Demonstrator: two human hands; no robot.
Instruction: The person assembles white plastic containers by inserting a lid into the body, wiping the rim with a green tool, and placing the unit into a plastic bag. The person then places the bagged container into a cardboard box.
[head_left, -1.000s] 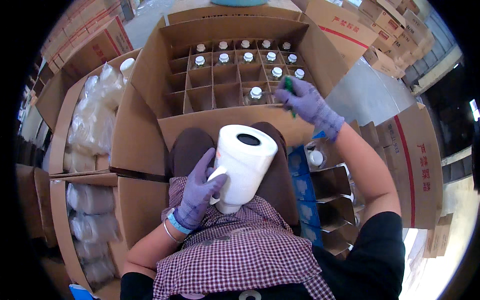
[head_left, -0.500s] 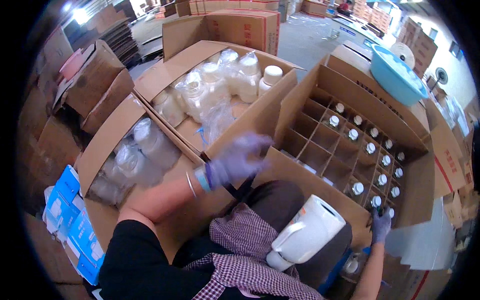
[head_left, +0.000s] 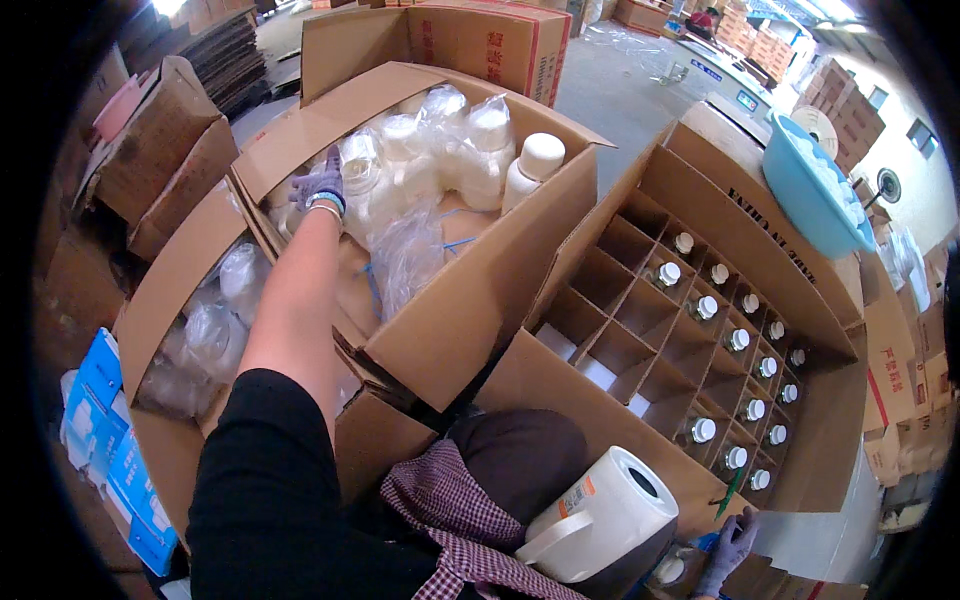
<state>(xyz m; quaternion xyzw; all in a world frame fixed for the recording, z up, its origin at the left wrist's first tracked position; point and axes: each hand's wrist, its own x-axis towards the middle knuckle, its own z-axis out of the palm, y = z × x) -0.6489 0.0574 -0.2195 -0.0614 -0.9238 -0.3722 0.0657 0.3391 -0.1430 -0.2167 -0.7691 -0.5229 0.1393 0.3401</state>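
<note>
My left hand (head_left: 318, 188), in a purple-grey glove, reaches into the far carton among white bottles in clear plastic bags; its fingers are apart beside a bagged bottle (head_left: 362, 185). Low at the right, my gloved right hand (head_left: 732, 548) is closed at the near edge of the divided carton (head_left: 612, 400). A slim green thing (head_left: 733, 492) sticks up from its fingers, its kind unclear. Several clear bottles with white caps (head_left: 703, 430) stand in that carton's cells. On my lap rests a white jug-like container (head_left: 603, 515) with a handle, an orange label and a dark recess.
A second open carton (head_left: 165, 275) at the left holds more bagged bottles (head_left: 215, 335). One bare white bottle (head_left: 535, 165) stands in the far carton's corner. Beyond the divided carton sits a light-blue basin (head_left: 815, 190). Blue-and-white printed packaging (head_left: 130, 470) lies at far left.
My left hand has moved from above my lap, far and left, into the carton of bagged bottles. My right hand has drawn back toward me from the capped bottles. The view has shifted slightly.
</note>
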